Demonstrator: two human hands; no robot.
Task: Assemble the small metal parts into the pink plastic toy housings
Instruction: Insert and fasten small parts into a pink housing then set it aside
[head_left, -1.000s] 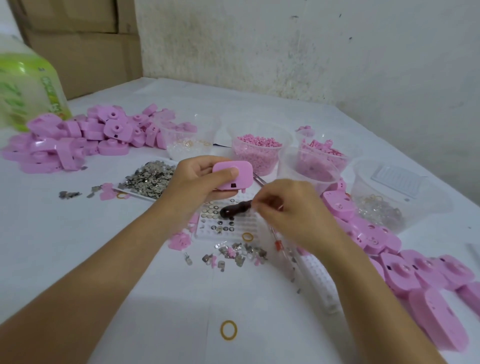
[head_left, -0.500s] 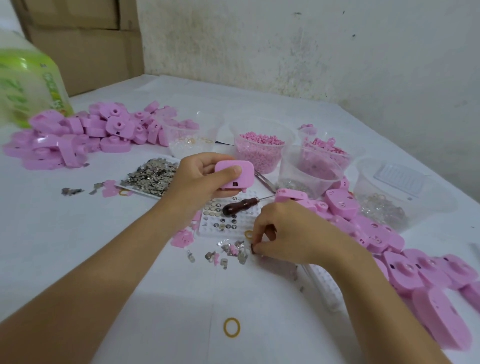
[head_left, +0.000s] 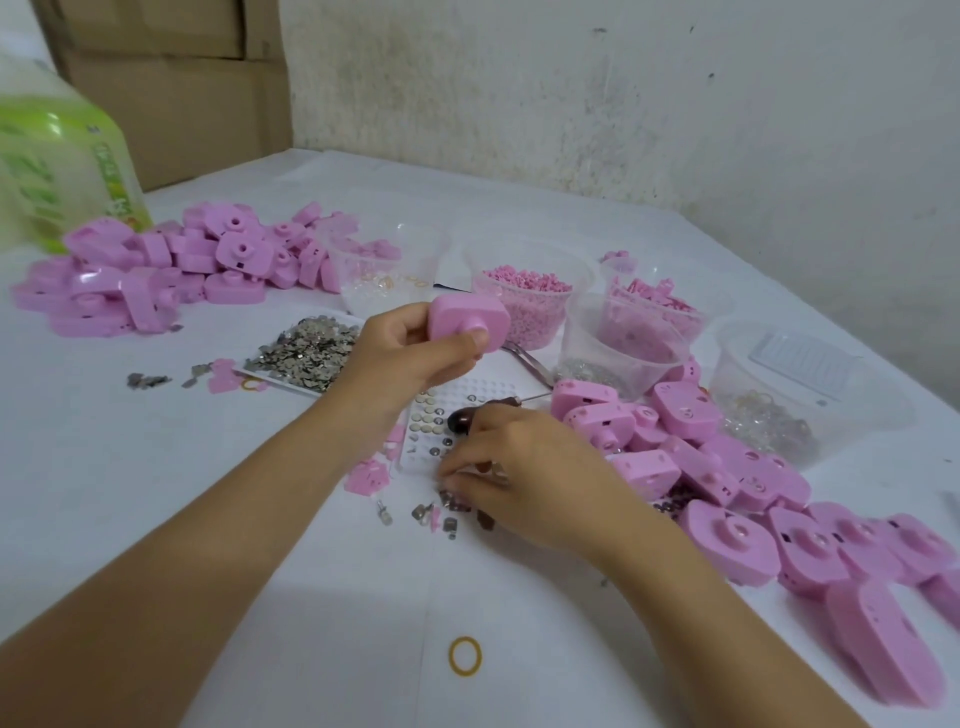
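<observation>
The left hand (head_left: 410, 353) is gripping a pink housing (head_left: 467, 325) between thumb and fingers, lifting it clear of the table (head_left: 156, 493) with its round knob facing the camera. The right hand (head_left: 530, 478) is reaching down with fingertips drawn together over a loose scatter of small metal parts (head_left: 447, 512) on the cloth; whether it is actually pinching one cannot be told. Just beyond its knuckles, a dark-handled tool (head_left: 462, 418) is lying across a white dimpled tray (head_left: 441, 415) that is holding small round pieces. Further left, a flat heap of metal pieces (head_left: 311, 353) is sitting on a white sheet. Piles of pink housings are lying at far left (head_left: 156, 265) and along the right (head_left: 753, 483). Clear tubs (head_left: 535, 301) of pink bits are standing behind, and a yellow rubber band (head_left: 465, 656) is lying near the front edge.
</observation>
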